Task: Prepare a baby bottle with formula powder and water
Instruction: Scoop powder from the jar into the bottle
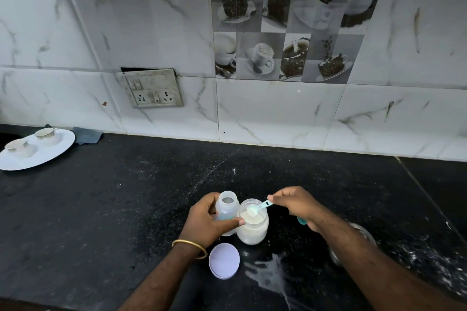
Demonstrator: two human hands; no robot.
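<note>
right hand (293,203): fingers pinching the handle of a little blue scoop (257,207), wrist bent, forearm coming in from the lower right; the scoop's bowl has white powder in it and sits right over the mouth of the open glass jar (252,225); jar is maybe 2/3 full of formula powder; left hand (209,219): fingers and thumb wrapped around the clear baby bottle (227,209), holding it upright on the worktop (101,209), touching the jar's left side; bottle has no top on; can't tell what's inside; gold bangle (189,247) on that wrist; the jar's white lid (224,260) lies flat just in front of both; white powder is spilled on the worktop by the right forearm; far back left, a white plate (50,151) with 2 teacups (46,135).
</note>
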